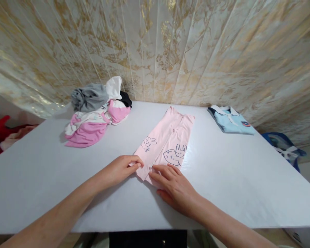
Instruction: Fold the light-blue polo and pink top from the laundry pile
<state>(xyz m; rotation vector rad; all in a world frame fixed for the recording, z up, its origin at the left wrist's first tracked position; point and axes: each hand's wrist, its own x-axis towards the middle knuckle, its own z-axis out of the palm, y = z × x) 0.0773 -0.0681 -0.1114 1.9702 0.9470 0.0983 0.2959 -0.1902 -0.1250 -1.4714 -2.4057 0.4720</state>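
Observation:
On the white table before me lies a pale pink button-front top with line-drawn rabbits, narrowed into a long strip with its far end angled to the right. A small button shows along its front opening. At the near left corner of the cloth, my left hand is closed, thumb and fingers pinching the edge. My right hand rests on the near end with its fingers stretched out over the fabric, partly hiding the hem.
A loose heap of pink, white, grey and black clothes sits at the back left. A folded light-blue collared shirt lies back right. Beyond the right edge is a blue item; red fabric shows at left. A gold-patterned curtain hangs behind.

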